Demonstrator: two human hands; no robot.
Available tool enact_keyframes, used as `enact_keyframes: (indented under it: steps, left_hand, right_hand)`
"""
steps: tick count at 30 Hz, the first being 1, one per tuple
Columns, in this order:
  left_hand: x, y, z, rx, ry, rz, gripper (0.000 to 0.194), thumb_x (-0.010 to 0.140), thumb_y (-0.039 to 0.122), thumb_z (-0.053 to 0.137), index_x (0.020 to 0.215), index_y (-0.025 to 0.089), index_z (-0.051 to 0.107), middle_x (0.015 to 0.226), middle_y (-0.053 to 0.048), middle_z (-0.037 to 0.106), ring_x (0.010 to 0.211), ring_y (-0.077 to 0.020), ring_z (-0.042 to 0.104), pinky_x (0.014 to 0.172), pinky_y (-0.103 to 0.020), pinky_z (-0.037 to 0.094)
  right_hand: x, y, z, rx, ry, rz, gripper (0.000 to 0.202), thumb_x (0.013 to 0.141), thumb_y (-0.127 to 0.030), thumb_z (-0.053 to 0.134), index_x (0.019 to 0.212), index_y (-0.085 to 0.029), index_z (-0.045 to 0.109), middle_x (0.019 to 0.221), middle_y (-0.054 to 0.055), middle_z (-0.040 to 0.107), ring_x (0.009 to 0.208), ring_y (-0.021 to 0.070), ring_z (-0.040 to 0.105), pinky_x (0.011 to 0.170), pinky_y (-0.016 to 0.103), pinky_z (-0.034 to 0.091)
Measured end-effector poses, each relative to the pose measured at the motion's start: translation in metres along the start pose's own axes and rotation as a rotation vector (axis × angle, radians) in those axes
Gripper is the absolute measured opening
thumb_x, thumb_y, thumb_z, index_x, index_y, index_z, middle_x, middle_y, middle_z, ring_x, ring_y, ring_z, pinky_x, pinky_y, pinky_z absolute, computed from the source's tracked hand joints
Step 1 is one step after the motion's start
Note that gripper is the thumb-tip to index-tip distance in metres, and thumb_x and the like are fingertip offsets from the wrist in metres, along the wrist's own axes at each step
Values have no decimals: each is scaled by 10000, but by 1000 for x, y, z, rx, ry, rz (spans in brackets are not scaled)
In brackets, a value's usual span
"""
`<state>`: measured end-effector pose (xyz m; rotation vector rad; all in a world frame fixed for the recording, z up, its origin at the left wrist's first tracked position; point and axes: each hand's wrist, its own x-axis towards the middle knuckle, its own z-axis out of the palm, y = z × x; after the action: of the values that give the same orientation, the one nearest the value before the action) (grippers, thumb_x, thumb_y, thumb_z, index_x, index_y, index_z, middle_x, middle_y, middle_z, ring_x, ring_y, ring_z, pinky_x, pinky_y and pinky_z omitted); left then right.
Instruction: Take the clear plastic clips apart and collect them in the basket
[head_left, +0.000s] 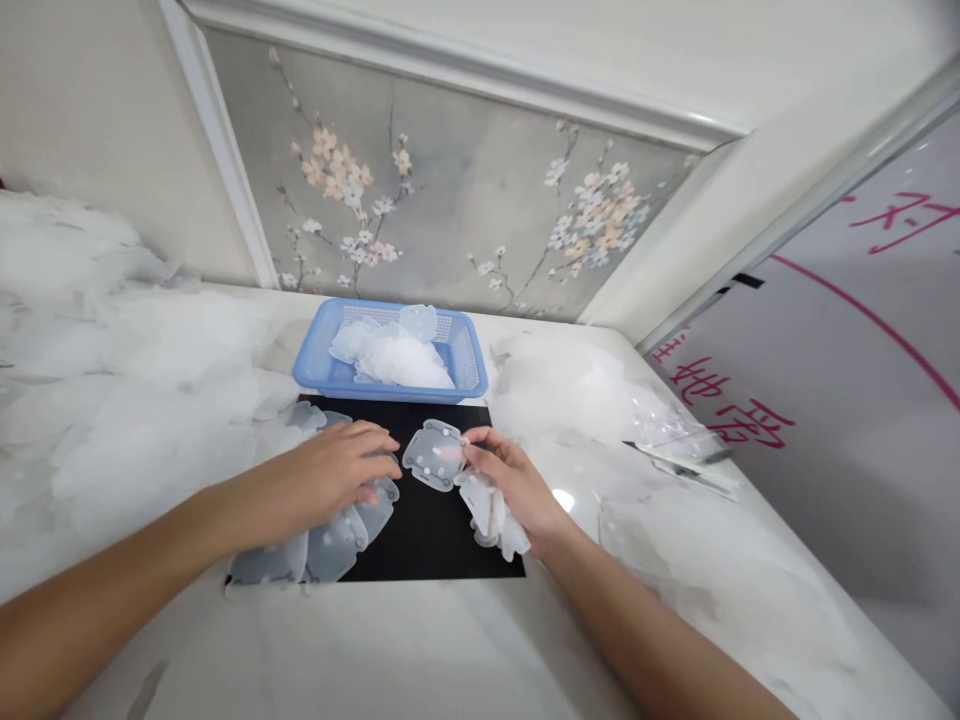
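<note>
The clear plastic piece (433,452) sits over the black mat (431,530), pinched at its right edge by my right hand (510,480), whose grip also clamps a small stack of pieces (491,515). My left hand (341,465) lies flat and open on the overlapping row of pieces (330,535). Best to keep the pinch light and hold the row still. The blue basket (390,350) stands behind on the table (420,650).

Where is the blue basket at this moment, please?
In the head view, the blue basket sits at the far edge of the black mat, against the flowered wall panel, beyond both hands.
</note>
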<state>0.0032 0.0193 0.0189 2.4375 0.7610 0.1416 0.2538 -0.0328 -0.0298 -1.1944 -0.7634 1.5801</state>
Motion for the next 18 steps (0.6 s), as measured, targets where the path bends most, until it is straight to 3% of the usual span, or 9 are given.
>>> enact_keyframes:
  steps: [6, 9, 12, 14, 18]
  left_hand:
    - [3, -6, 19, 45, 0, 35, 149, 899, 222, 616, 1020, 264, 690, 1230, -57, 678, 1242, -295, 532, 1028, -424, 379]
    - [3, -7, 23, 111, -1, 17, 201, 903, 214, 620, 1102, 236, 643, 1264, -73, 653, 1223, -278, 544, 1030, -420, 378]
    - [4, -3, 23, 149, -16, 2, 148, 895, 178, 616, 1035, 223, 626, 1258, -70, 645, 1196, -262, 555, 1013, -409, 386]
    - [4, 2, 20, 122, -20, -2, 75, 897, 157, 585, 929, 219, 612, 1209, -61, 656, 1151, -251, 573, 979, -396, 406]
    - [6, 14, 12, -112, 32, -81, 141, 944, 218, 499, 820, 218, 567, 1228, -61, 650, 1146, -251, 581, 945, -399, 433]
  right_hand:
    - [0, -1, 0, 11, -12, 22, 450, 619, -452, 842, 944, -197, 663, 633, -35, 647, 503, 100, 507, 480, 213, 342]
    - [0, -2, -1, -1, 3, 25, 438, 616, -452, 840, 934, -199, 677, 630, -39, 637, 508, 103, 502, 484, 221, 342]
    - [0, -2, 0, 5, 6, 30, 427, 608, -447, 846, 922, -206, 686, 625, -41, 635, 513, 101, 499, 493, 222, 344]
    - [0, -1, 0, 4, 0, 26, 425, 603, -454, 850, 912, -209, 691, 644, -33, 648, 527, 102, 509, 506, 221, 355]
    - [-1, -2, -1, -98, 5, -55, 418, 677, -553, 789, 890, -204, 701, 613, -36, 595, 513, 103, 479, 502, 231, 348]
